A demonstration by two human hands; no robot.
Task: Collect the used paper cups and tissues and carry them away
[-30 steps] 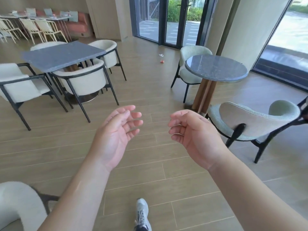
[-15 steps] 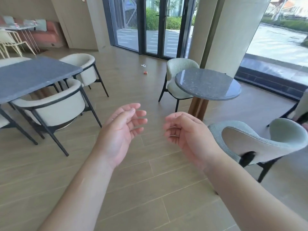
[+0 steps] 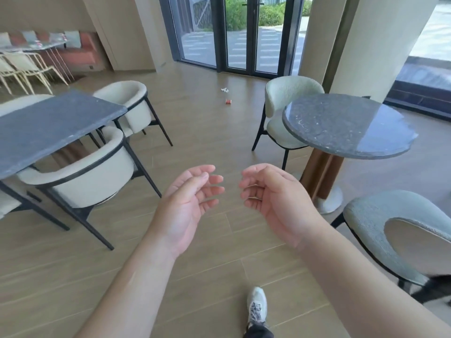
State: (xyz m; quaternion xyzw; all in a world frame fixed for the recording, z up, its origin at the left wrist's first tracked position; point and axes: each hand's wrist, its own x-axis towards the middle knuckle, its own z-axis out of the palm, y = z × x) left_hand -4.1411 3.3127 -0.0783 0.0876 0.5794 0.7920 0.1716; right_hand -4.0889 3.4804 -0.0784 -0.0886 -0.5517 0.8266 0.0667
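So far we hold nothing, our left hand [image 3: 188, 203] and right hand [image 3: 273, 198] loose and empty, while the red cup [image 3: 228, 101] and tissue [image 3: 224, 90] wait up top in the middle.

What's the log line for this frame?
phase: approach | left hand: empty | right hand: empty | red cup, tissue: on floor ahead

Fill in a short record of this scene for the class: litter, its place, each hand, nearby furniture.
litter: a small red cup on its side and a crumpled white tissue
place: on the wooden floor, near the glass doors
left hand: empty, fingers loosely curled
right hand: empty, fingers loosely curled
furniture: square table on the left, round table on the right
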